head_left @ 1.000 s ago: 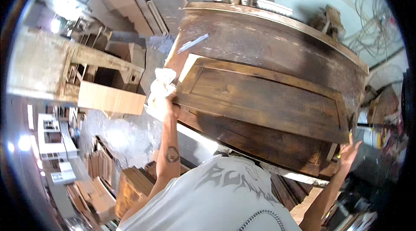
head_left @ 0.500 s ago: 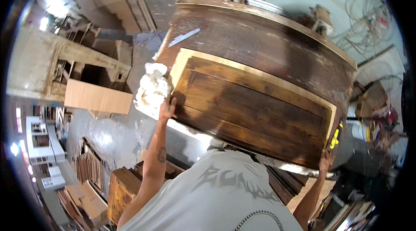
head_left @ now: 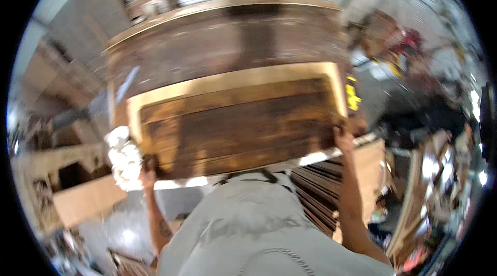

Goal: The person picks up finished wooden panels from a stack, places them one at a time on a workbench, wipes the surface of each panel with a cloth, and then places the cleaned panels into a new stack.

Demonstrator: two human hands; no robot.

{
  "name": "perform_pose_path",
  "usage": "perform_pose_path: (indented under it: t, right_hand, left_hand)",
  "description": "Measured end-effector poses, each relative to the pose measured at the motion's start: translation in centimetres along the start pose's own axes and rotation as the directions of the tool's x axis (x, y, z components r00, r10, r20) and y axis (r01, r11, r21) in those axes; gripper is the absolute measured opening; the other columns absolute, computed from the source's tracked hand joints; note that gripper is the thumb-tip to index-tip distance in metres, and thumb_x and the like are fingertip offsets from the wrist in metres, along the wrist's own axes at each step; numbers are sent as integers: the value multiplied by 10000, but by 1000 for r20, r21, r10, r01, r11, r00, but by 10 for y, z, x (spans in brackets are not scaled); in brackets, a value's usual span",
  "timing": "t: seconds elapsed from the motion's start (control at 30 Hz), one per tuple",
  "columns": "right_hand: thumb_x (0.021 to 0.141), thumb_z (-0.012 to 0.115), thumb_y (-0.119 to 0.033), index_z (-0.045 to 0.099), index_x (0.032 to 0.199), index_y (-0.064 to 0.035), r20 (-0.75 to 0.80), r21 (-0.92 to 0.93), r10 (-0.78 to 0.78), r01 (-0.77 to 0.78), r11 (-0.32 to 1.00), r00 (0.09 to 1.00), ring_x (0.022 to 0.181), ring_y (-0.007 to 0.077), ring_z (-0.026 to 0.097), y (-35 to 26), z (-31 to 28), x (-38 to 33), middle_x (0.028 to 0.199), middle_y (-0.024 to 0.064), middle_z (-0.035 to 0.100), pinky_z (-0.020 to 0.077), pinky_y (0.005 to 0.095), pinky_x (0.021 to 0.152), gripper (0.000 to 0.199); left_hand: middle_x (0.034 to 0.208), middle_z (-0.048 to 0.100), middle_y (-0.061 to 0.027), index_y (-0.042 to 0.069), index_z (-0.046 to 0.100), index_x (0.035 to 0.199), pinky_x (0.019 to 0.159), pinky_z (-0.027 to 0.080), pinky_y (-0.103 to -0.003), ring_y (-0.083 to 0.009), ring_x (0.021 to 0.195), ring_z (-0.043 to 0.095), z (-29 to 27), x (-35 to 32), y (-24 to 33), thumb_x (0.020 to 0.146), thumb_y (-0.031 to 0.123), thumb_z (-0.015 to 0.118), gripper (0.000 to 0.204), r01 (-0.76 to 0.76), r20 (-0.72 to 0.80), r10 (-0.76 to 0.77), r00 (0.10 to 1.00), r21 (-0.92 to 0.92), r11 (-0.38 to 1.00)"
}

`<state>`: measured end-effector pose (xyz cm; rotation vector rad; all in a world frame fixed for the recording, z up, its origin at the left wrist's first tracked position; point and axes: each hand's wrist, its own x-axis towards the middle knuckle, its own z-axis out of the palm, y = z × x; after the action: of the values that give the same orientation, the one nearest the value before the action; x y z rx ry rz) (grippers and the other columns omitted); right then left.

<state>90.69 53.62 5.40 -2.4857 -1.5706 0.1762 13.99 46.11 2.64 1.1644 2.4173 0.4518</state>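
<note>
A dark-stained wooden panel door (head_left: 253, 120) with a recessed middle lies flat on the workbench (head_left: 202, 43). Pale bare wood (head_left: 235, 77) shows along its far side and both ends. My left hand (head_left: 148, 173) grips the panel door at its near left corner, beside a heap of crumpled white cloth (head_left: 124, 158). At the near right corner, my right hand (head_left: 343, 139) has hold of the other end. Blur softens the fingers of both hands, and their undersides are hidden. A yellow-and-black tool (head_left: 352, 93) rests just past the right end.
A pale flat strip (head_left: 127, 84) lies on the bench's left side. A raised lip (head_left: 228, 3) runs along the back. Dark wooden strips (head_left: 318, 190) are stacked by my right side. A light wood board (head_left: 89, 199) stands at the left.
My view has swung to the right, so bench and panel door appear turned and shifted left. Both hands stay at the panel door's near corners.
</note>
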Motion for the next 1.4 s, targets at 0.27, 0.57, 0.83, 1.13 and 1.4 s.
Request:
perform_pose_path:
  t: [0.27,0.57,0.83,1.13,1.4]
  right_hand:
    - [903,392,-518,325,1377,-88,193,-158,138,-108,981,971,997,431,547,7,-6,-6,1221,246,505,461,486,803,644]
    - [955,309,-411,228,1414,-110,115,-412,116,-59,909,987,1314,348,259,-99,38,-16,1457,168,206,293,537,996,555]
    - [957,240,-469,248,1409,-121,13,-325,51,-44,945,999,1342,330,203,-129,83,-31,1466,161,190,235,575,1002,571]
    - [957,241,-468,250,1414,-140,39,-320,92,-75,945,995,1341,318,212,-122,64,-32,1474,141,184,220,553,1022,562]
    - [966,224,-434,226,1419,-127,-12,-414,177,-166,895,984,1348,318,192,-127,74,-29,1479,141,167,210,546,1031,547]
  left_hand:
    - [957,614,-264,-31,584,1057,797,470,-432,-395,921,591,-67,-4,106,832,293,583,394,109,134,-137,981,199,974]
    - [1001,578,-265,-28,581,1010,813,453,-447,-411,956,550,-88,101,20,805,265,595,358,-63,-550,175,816,216,974]
    - [644,603,-139,-56,579,844,629,468,-432,-296,657,610,-126,210,-140,771,467,630,531,-157,-243,81,967,-312,937]
    - [749,610,-83,-20,636,843,628,461,-274,-148,672,561,-136,185,-57,792,349,652,373,-377,378,246,892,324,868]
    - [756,595,-16,38,563,889,642,511,-265,-112,661,586,-96,148,28,835,86,545,74,574,600,86,795,-791,211]
